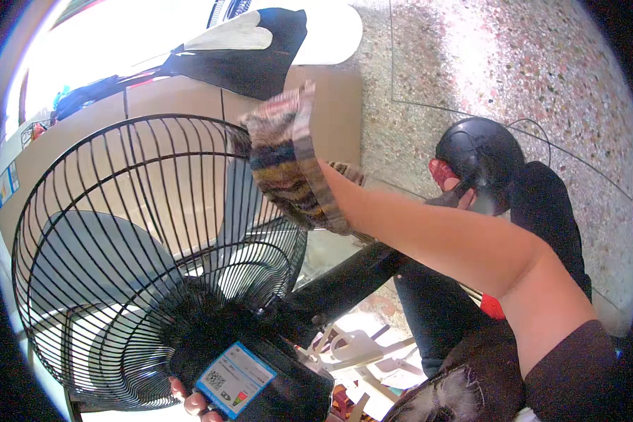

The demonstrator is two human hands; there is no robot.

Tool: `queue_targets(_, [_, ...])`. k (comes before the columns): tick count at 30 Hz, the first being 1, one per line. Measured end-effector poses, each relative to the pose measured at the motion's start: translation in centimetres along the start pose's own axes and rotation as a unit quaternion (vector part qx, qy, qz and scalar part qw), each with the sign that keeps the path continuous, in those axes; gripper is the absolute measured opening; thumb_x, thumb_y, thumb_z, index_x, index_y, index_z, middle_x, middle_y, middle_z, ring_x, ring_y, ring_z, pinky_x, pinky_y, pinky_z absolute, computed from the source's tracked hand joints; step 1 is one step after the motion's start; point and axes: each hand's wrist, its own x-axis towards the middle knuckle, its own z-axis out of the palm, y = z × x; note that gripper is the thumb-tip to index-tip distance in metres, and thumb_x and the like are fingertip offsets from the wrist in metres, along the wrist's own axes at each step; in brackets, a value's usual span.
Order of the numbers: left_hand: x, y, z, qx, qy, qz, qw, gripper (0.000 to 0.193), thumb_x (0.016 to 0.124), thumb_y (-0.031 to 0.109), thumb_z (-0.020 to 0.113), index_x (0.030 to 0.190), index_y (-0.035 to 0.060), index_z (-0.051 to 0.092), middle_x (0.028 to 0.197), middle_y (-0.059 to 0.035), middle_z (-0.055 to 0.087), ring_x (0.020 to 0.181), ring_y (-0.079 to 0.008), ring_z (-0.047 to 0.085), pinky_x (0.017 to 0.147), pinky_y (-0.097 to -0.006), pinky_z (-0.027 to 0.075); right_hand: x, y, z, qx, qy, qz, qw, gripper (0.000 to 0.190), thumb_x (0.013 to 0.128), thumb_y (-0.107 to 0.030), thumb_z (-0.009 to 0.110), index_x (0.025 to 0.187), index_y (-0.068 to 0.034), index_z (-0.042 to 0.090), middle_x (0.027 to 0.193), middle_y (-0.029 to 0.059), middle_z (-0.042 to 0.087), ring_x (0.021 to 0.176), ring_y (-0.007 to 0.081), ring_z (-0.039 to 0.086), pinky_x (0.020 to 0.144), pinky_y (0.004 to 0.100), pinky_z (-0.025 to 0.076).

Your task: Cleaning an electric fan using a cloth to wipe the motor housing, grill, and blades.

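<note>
A striped knitted cloth (282,163) covers my right hand (300,174) and hides its fingers. The covered hand is at the outer rim of a black wire fan guard (132,163). Behind the wires show grey-blue blades (97,258). My left hand (192,403) is at the lower edge, its fingertips curled around the side of the black motor housing (295,369); the rest of it is hidden. That housing bears a blue-edged label (236,379) with writing and a printed code. The fan's black pole (348,285) slants up to the right, passing under my right forearm, toward a rounded black base (480,153).
My foot (443,174) is against the base, beside my dark-trousered leg (546,211). A thin cable (540,132) loops over the terrazzo floor (559,74). Beyond the guard stands a beige panelled surface (327,105) with a black-and-white item (242,50). White plastic items (358,348) lie below the pole.
</note>
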Motion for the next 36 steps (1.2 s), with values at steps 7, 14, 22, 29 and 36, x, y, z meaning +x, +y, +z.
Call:
queue_targets(7, [-1.1, 1.9, -1.4, -0.005, -0.019, -0.084, 0.996, 0.051, 0.09, 0.053, 0.025, 0.109, 0.0159, 0.055, 0.116, -0.0122, 0.054, 0.117, -0.0341, 0.044, 0.107, -0.0554, 0.018, 2.5, 0.5, -2.0, 0.042, 0.039, -0.019, 0.998, 0.035, 0.09, -0.041, 0.044, 0.097, -0.012, 0.062, 0.087, 0.0018, 0.064, 0.075, 0.013, 0.062, 0.063, 0.0285, 0.053])
queue_targets(14, [-2.0, 3.6, -1.8, 0.004, -0.02, -0.159, 0.987, 0.046, 0.089, 0.052, 0.031, 0.105, 0.0185, 0.057, 0.115, -0.0088, 0.055, 0.119, -0.0326, 0.043, 0.108, -0.0538, 0.017, 2.9, 1.3, -3.3, 0.165, -0.184, 0.001, 0.969, 0.042, 0.085, -0.051, 0.046, 0.093, -0.013, 0.063, 0.076, -0.0006, 0.062, 0.063, 0.0143, 0.06, 0.058, 0.0314, 0.052])
queue_targets(22, [3.2, 5.8, 1.8, 0.036, 0.101, -0.195, 0.975, 0.06, 0.091, 0.057, 0.025, 0.089, 0.0087, 0.06, 0.093, -0.0118, 0.062, 0.105, -0.0317, 0.052, 0.098, -0.0473, 0.031, -1.6, -2.7, 8.9, -0.664, -0.067, -0.539, 0.514, 0.07, 0.071, -0.047, 0.063, 0.122, -0.001, 0.05, 0.129, 0.0224, 0.042, 0.124, 0.0397, 0.035, 0.105, 0.0489, 0.023])
queue_targets(29, [3.3, 6.4, 3.3, 0.017, 0.191, -0.221, 0.956, 0.083, 0.089, 0.065, 0.006, 0.081, 0.0079, 0.066, 0.092, -0.0118, 0.065, 0.107, -0.0324, 0.053, 0.103, -0.0512, 0.023, 0.6, -4.8, 13.1, -0.629, -0.097, -0.623, 0.454, 0.045, 0.079, -0.037, 0.06, 0.112, -0.007, 0.057, 0.124, 0.0173, 0.051, 0.116, 0.0379, 0.045, 0.098, 0.0475, 0.035])
queue_targets(36, [6.7, 5.8, -3.3, 0.297, 0.123, -0.133, 0.937, 0.074, 0.085, 0.066, 0.04, 0.122, 0.0035, 0.053, 0.123, -0.0206, 0.052, 0.124, -0.0403, 0.04, 0.104, -0.0552, 0.026, 5.4, -6.2, 11.7, -0.538, -0.09, -0.447, 0.709, 0.033, 0.092, -0.029, 0.045, 0.1, 0.0, 0.058, 0.096, 0.022, 0.06, 0.093, 0.037, 0.058, 0.081, 0.0421, 0.044])
